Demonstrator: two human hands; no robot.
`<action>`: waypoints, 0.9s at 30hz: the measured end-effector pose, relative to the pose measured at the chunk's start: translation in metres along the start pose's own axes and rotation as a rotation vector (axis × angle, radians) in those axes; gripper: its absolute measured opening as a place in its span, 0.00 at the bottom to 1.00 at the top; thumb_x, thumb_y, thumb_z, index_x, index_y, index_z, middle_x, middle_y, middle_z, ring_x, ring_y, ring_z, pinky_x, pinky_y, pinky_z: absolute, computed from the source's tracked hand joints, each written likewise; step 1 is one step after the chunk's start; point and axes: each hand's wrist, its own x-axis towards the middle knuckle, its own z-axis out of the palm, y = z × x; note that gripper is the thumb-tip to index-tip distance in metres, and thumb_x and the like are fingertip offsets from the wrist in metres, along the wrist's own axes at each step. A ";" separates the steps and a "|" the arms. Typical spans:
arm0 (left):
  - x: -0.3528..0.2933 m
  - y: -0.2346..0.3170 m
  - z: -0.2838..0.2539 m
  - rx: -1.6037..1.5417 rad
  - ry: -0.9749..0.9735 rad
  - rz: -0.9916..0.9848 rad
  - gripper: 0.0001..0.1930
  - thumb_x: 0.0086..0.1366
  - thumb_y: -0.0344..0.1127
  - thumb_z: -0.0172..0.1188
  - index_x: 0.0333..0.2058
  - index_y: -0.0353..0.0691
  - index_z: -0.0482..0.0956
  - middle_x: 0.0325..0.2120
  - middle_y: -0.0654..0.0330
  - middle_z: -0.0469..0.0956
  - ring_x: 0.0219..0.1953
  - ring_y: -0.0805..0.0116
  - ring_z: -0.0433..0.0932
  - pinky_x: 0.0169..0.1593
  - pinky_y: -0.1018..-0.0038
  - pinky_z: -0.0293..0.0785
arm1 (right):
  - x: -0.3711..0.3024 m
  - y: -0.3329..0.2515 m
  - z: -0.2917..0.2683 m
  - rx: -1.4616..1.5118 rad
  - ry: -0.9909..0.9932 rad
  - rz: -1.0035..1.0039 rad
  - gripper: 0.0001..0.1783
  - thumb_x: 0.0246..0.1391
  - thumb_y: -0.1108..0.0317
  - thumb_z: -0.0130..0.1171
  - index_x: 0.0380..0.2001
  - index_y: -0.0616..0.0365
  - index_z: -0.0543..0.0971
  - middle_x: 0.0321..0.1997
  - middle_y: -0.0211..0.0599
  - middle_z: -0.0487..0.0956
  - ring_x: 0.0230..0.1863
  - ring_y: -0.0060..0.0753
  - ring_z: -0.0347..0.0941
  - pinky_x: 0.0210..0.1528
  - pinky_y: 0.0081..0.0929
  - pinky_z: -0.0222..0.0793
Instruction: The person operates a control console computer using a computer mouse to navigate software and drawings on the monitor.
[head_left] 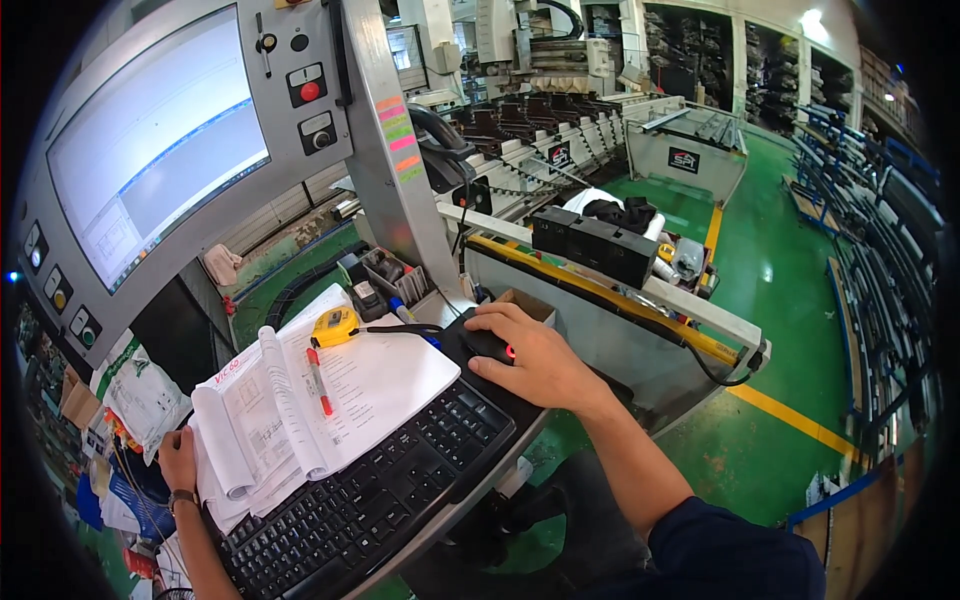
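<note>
My right hand (535, 360) lies over a black computer mouse (487, 343) with a red light, fingers wrapped round it, at the right end of the keyboard shelf. My left hand (178, 460) is curled at the shelf's left edge, beside the papers; what its fingers hold, if anything, is hidden. Between my hands lies a stack of printed sheets (390, 385), some rolled back. On it rest a yellow tape measure (335, 325) and a red-and-white marker (320, 382). A black keyboard (370, 500) sits along the near side, its upper edge partly under the papers.
A lit monitor (160, 140) in a grey control panel with buttons stands at the upper left. A small tool tray (385, 280) is behind the papers. Across a rail lies a black box (595, 245). Large machinery (540, 125) and stock racks (880, 230) stand farther back.
</note>
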 end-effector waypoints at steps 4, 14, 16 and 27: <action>-0.002 0.003 -0.001 0.001 0.012 0.013 0.24 0.72 0.53 0.67 0.46 0.34 0.87 0.41 0.47 0.89 0.44 0.52 0.87 0.54 0.61 0.79 | 0.000 0.000 0.000 0.030 0.004 -0.006 0.29 0.65 0.56 0.68 0.66 0.54 0.78 0.73 0.42 0.73 0.65 0.49 0.77 0.62 0.39 0.77; -0.005 0.009 -0.003 0.021 0.010 0.020 0.24 0.72 0.53 0.66 0.46 0.34 0.88 0.42 0.48 0.89 0.45 0.53 0.88 0.54 0.61 0.79 | 0.000 0.001 0.001 -0.011 0.010 -0.011 0.29 0.65 0.56 0.68 0.65 0.54 0.78 0.73 0.44 0.73 0.66 0.50 0.76 0.63 0.39 0.77; -0.004 0.008 -0.003 0.024 0.010 0.014 0.23 0.72 0.53 0.66 0.46 0.34 0.88 0.42 0.48 0.90 0.44 0.53 0.88 0.54 0.61 0.80 | 0.000 0.001 0.001 0.014 0.012 -0.018 0.29 0.65 0.56 0.68 0.65 0.54 0.78 0.73 0.45 0.73 0.67 0.50 0.76 0.63 0.40 0.77; -0.004 0.004 -0.001 0.013 0.031 0.026 0.24 0.73 0.54 0.66 0.45 0.34 0.88 0.41 0.47 0.89 0.44 0.53 0.88 0.53 0.61 0.80 | 0.000 0.000 0.000 0.013 -0.009 0.011 0.29 0.65 0.56 0.68 0.66 0.53 0.78 0.74 0.44 0.73 0.67 0.50 0.76 0.62 0.39 0.77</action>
